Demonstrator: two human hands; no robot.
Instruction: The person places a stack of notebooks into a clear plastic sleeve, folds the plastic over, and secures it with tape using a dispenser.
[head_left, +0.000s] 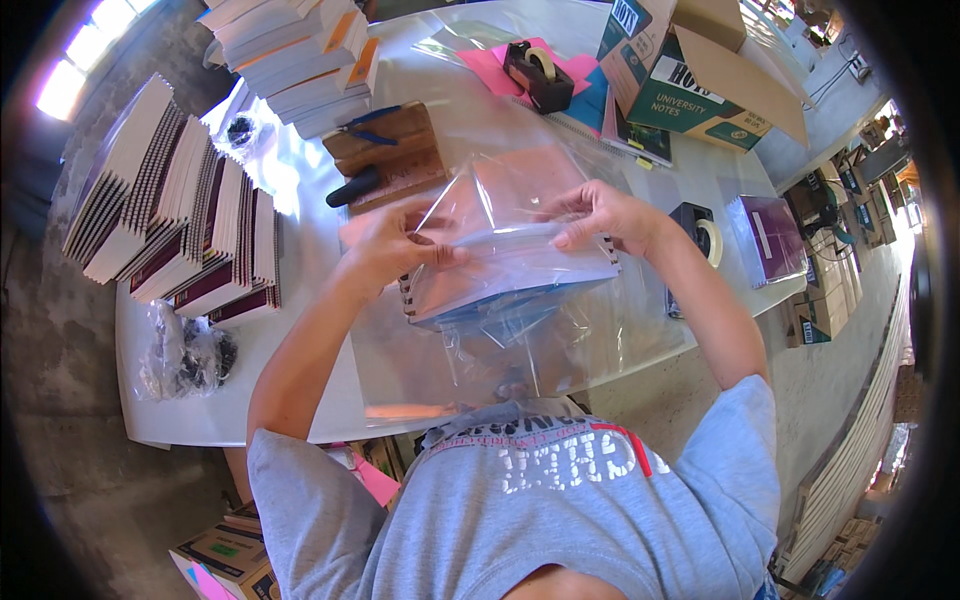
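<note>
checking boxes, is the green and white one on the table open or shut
Open: the box has a plain brown flap spread outward.

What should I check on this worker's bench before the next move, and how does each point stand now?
1. Left hand on the clear plastic: ok, thumb and fingers appear to pinch it.
2. Right hand on the plastic: ok, it appears to pinch the other side.
3. Bound pages between the hands: ok, white pages with blue on the near side.
4. Plastic lying smooth: not ok, it is loose and wrinkled.
5. Far black tape dispenser away from the hands: ok, beyond them on pink sheets.
6. Pages sealed all round: cannot tell, glare and folds hide it.
</note>
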